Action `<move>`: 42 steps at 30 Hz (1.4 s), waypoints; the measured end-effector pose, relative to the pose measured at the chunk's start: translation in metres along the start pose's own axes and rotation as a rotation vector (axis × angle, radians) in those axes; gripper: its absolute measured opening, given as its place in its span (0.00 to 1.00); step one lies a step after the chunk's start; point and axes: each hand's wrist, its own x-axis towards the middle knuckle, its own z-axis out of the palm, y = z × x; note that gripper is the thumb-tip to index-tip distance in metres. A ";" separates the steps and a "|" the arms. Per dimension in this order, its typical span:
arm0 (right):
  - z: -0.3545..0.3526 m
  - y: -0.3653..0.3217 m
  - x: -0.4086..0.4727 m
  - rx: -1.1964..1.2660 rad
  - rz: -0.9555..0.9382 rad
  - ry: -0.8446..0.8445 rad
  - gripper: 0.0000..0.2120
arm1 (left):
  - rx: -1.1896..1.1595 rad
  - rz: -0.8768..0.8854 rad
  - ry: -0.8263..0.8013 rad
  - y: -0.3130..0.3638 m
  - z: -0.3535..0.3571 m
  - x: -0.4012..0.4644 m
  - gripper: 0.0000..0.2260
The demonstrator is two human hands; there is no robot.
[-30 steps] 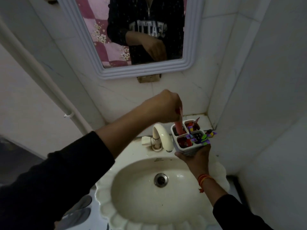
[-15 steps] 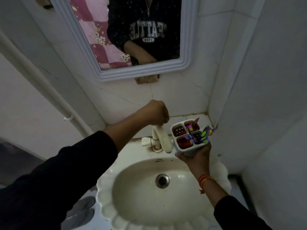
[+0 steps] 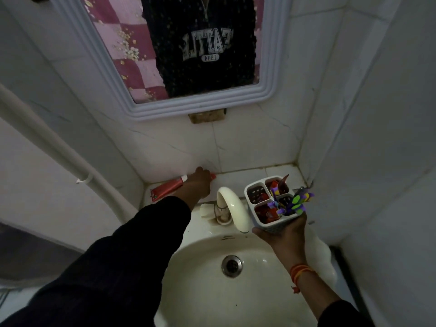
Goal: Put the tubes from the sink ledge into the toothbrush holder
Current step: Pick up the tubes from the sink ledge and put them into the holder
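Observation:
A red tube (image 3: 165,189) with a white cap lies on the tiled ledge (image 3: 250,175) behind the sink, in the left corner. My left hand (image 3: 199,184) rests over its cap end, and a second red tip (image 3: 213,176) pokes out on the hand's right. The fingers are hidden, so the grip cannot be told. My right hand (image 3: 283,237) holds the white four-compartment toothbrush holder (image 3: 264,226) from below, upright, over the sink's right rim. Red tubes sit in two of its compartments, and purple-green toothbrushes (image 3: 295,201) stick out to the right.
A cream faucet (image 3: 232,206) stands between my hands, arching over the basin (image 3: 200,291) with its drain (image 3: 232,265). A framed mirror (image 3: 266,90) hangs above the ledge. A white pipe (image 3: 59,156) runs down the left wall. The tiled corner wall (image 3: 342,138) is close on the right.
My left hand left the holder after lowering a red tube into it, then moved left and down to the ledge. The holder stayed almost still in my right hand.

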 end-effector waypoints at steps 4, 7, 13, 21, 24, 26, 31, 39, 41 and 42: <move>0.002 0.000 0.000 -0.024 -0.023 0.011 0.61 | 0.025 -0.026 0.174 -0.006 0.021 0.009 0.12; 0.002 0.002 0.002 -0.027 -0.031 0.014 0.60 | 0.114 0.013 0.265 -0.011 0.026 0.013 0.12; 0.002 -0.001 0.000 -0.037 -0.038 0.022 0.60 | -0.409 0.211 -0.023 0.015 -0.043 -0.012 0.16; 0.003 -0.004 -0.002 -0.025 -0.016 0.018 0.62 | -0.020 0.397 -0.031 0.087 -0.129 -0.054 0.15; 0.002 -0.005 -0.002 -0.011 -0.010 0.001 0.62 | 0.001 0.406 -0.017 0.106 -0.138 -0.067 0.15; 0.002 -0.005 -0.002 -0.010 -0.008 -0.007 0.61 | -0.030 0.399 -0.086 0.115 -0.143 -0.071 0.13; 0.002 -0.005 -0.002 -0.006 -0.004 -0.006 0.61 | 0.031 0.349 -0.113 0.124 -0.119 -0.072 0.08; 0.002 -0.005 -0.002 -0.015 0.024 0.034 0.62 | -0.516 0.144 -0.151 0.089 -0.110 -0.053 0.12; 0.002 -0.004 -0.002 -0.008 0.026 0.038 0.63 | -0.475 0.061 -0.083 0.066 -0.103 -0.044 0.09; 0.002 -0.005 -0.002 0.003 0.024 0.041 0.64 | -0.431 0.019 -0.070 0.053 -0.096 -0.038 0.09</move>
